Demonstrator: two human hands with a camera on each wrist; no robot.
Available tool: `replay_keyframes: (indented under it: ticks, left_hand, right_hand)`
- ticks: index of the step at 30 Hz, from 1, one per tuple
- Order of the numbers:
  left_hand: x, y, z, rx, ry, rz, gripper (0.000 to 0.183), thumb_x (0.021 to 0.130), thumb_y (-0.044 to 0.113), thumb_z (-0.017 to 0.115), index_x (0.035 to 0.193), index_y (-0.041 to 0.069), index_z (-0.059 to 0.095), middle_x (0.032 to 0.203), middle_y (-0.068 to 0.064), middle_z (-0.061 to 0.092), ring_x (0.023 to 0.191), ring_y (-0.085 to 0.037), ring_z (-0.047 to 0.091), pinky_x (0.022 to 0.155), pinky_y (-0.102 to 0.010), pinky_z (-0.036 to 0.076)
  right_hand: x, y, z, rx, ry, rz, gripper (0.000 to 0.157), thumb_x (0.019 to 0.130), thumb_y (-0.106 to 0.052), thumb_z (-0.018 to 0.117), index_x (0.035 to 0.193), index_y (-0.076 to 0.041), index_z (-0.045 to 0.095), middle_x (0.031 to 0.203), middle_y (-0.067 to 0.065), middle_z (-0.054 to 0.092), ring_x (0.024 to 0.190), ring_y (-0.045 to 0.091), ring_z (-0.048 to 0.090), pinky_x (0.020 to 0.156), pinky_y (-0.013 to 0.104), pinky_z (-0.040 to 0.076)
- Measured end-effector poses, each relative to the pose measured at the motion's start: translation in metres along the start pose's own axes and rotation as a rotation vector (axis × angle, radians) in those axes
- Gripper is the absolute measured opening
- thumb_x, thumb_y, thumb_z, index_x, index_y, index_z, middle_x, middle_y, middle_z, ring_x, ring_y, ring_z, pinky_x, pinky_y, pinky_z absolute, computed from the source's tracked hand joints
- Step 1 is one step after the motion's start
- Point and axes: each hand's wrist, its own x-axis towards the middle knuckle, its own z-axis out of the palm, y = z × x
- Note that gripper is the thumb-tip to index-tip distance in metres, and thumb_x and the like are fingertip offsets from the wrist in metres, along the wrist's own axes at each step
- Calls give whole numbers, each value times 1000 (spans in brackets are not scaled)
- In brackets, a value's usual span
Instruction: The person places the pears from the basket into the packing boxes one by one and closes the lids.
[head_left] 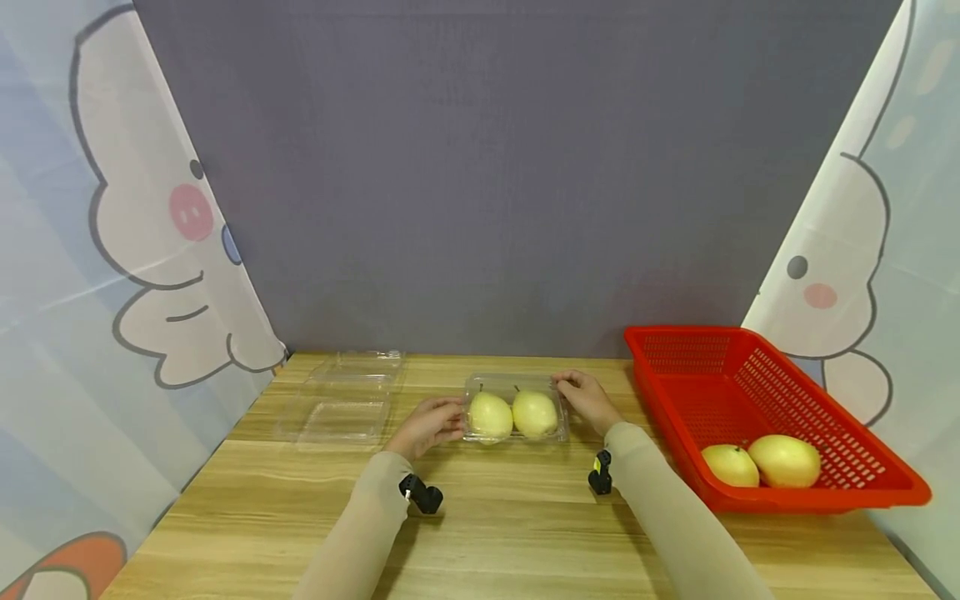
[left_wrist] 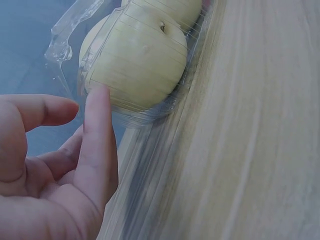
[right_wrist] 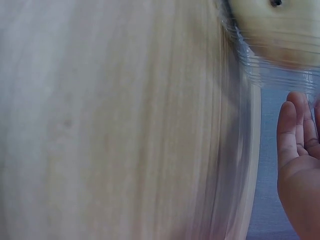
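Note:
Between the two hands, a clear plastic clamshell box (head_left: pixel 536 382) stands on the table. Side by side in it lie two pale yellow pears, the left pear (head_left: pixel 490 416) and the right pear (head_left: pixel 535 414), stems toward the back. My left hand (head_left: pixel 430 425) is at the box's left side; in the left wrist view its fingertips reach the plastic edge, fingers fairly straight. At the back right corner is my right hand (head_left: pixel 587 397), and the right wrist view shows its extended fingers (right_wrist: pixel 287 127) against the box's end, with the thumb mostly out of frame.
An open clear plastic box (head_left: pixel 341 412) lies at the back left of the wooden table (head_left: pixel 495 533). On the right stands a red perforated basket (head_left: pixel 690 408) with two more pears (head_left: pixel 783 461) near its front. A grey curtain (head_left: pixel 480 183) hangs behind the table.

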Motion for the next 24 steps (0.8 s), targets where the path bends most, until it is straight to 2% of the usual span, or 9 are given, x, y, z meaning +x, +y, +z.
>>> replay_keyframes:
  ticks: [5, 8, 13, 18, 24]
  left_hand:
    - [-1, 1, 0, 1, 0, -10, 45, 101, 10, 53, 141, -10, 48, 100, -10, 56, 85, -17, 58, 82, -27, 58]
    - [-2, 2, 0, 5, -11, -15, 50, 99, 11, 53, 143, -10, 45, 100, -10, 55, 86, -17, 58, 82, -28, 57]
    - [-5, 5, -1, 15, -23, -29, 55, 100, 17, 54, 145, -12, 39, 106, -14, 54, 89, -19, 57, 85, -30, 57]
    - [-10, 7, -3, 19, -50, -49, 58, 103, 24, 54, 145, -11, 36, 111, -18, 54, 91, -21, 58, 86, -32, 58]
    - [-19, 7, -7, 27, -101, -51, 57, 102, 22, 53, 147, -8, 35, 117, -21, 54, 95, -23, 59, 86, -33, 57]
  right_hand:
    - [0, 2, -1, 7, -5, -1, 35, 105, -13, 49, 133, 5, 57, 133, 21, 58, 92, 19, 57, 74, 26, 51]
    - [1, 3, 0, 14, -10, -10, 36, 105, -13, 48, 134, 6, 57, 133, 22, 57, 96, 21, 58, 76, 25, 52]
    - [1, 4, 0, 25, -17, -12, 36, 105, -13, 47, 134, 7, 56, 135, 23, 56, 110, 28, 58, 83, 28, 54]
    - [1, 4, 0, 11, -11, -8, 37, 105, -14, 48, 134, 7, 56, 132, 21, 58, 109, 26, 59, 82, 29, 55]
    - [1, 3, 0, 11, -21, -6, 37, 105, -14, 47, 135, 6, 56, 136, 23, 56, 109, 27, 58, 81, 28, 53]
